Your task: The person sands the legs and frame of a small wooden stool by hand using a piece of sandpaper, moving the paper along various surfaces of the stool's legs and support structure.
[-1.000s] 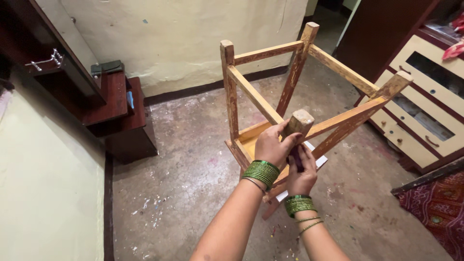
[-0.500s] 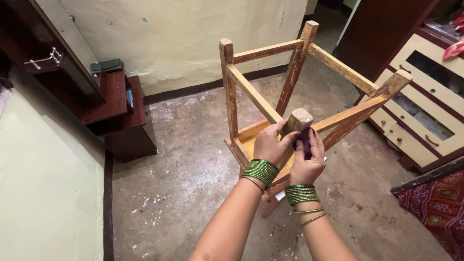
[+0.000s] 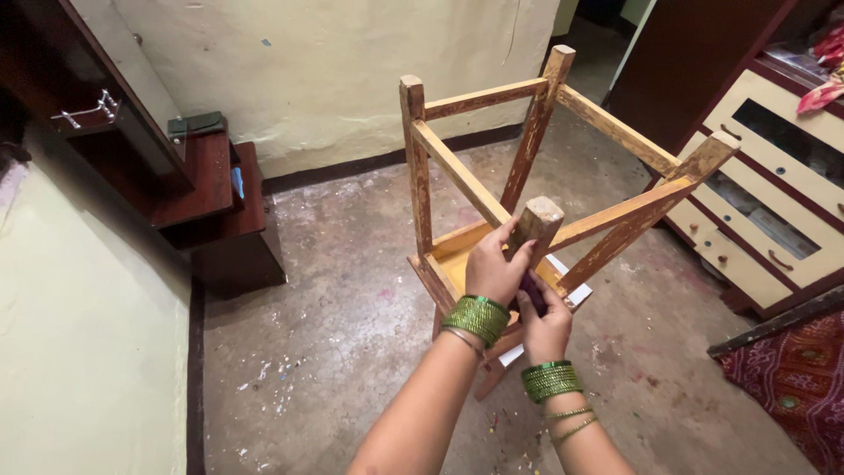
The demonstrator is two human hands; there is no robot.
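Wooden stool (image 3: 457,189) stands upside down, legs pointing up.

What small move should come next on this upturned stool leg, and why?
Probably draw the right hand with its small dark purple object along the upturned wooden stool's nearest leg, since the left hand already grips that leg just below its top, bracing it.

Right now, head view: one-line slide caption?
Left hand grips leg of upturned wooden stool; right hand presses small dark purple object against it.
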